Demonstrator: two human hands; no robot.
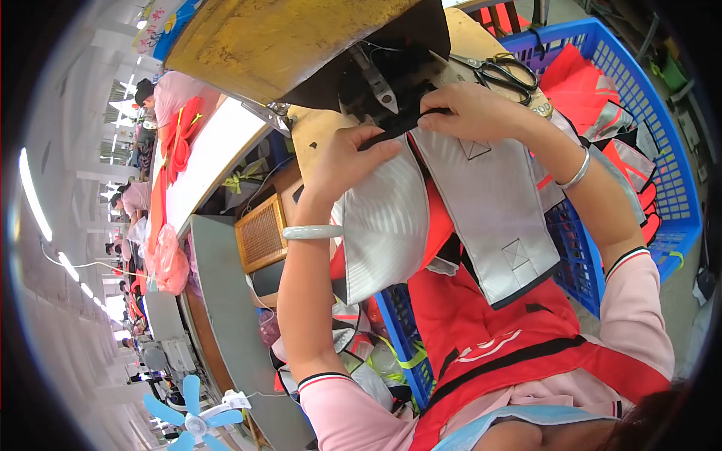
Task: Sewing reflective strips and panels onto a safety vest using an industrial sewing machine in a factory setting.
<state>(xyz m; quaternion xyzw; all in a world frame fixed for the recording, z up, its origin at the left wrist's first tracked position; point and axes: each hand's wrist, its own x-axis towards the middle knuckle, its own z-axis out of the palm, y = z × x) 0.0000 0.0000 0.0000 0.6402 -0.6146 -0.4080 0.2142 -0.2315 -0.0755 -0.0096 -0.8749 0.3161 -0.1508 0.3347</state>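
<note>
Before me, a sewn piece of pale grey fabric (492, 203) with black edging and stitched squares hangs from both hands, with red cloth showing between its panels. My left hand (353, 156) pinches the black-bound top edge between thumb and fingers. Close by, my right hand (470, 111) is closed on the same edge farther right. The edge lies just below a dark metal machine part (382, 94) under a worn yellow machine head (248, 45); how it meets the machine is hidden. Black-handled scissors (508, 75) lie on the worktop beyond my right hand.
A blue plastic basket (681, 225) with red and grey pieces stands at the right. Another blue basket (402, 331) with fabric pieces is below my left arm. A small blue fan (193, 422) sits lower left. Other people (143, 94) work along the left tables.
</note>
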